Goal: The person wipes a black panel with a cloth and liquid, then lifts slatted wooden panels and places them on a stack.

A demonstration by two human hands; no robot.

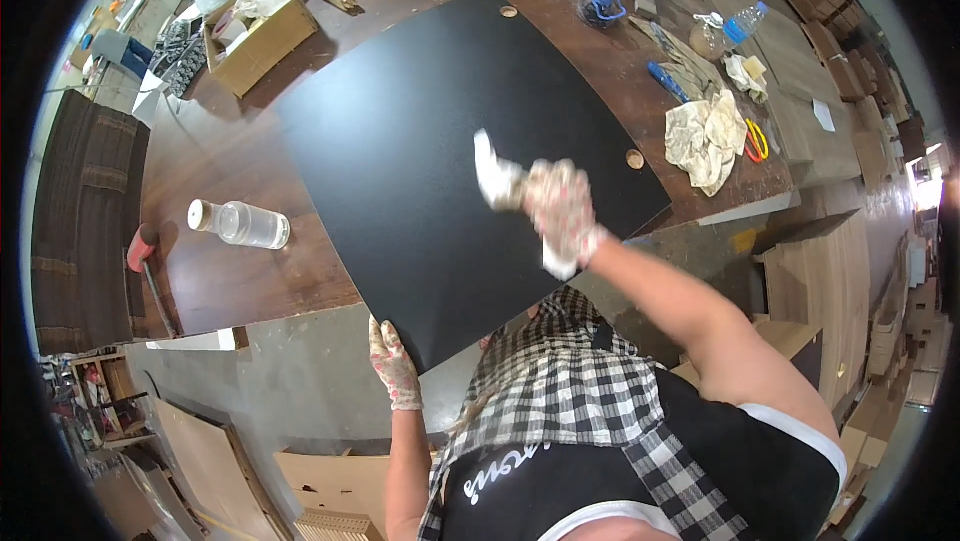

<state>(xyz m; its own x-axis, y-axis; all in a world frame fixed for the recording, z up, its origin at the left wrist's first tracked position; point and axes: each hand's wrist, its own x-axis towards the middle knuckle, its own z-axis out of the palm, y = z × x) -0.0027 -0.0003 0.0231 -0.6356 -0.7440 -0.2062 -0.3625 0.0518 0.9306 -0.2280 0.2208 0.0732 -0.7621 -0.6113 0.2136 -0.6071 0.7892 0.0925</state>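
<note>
Holding a bunched white cloth [496, 176] over the black panel [450, 181], the right hand [562, 203] in its patterned glove is blurred in the head view; its fingers are curled around the cloth, though each finger cannot be made out, and whether cloth and panel touch is unclear. The panel lies flat on a brown table [215, 286], its near corner jutting past the edge, with two round brown spots near its right side. Also gloved, the left hand [396, 366] is at the panel's near left edge, fingers close together; whether they pinch it cannot be told. Left of the panel are a clear bottle [252, 226] and a red-headed mallet [142, 248]; to its right, a crumpled pale rag [706, 141].
</note>
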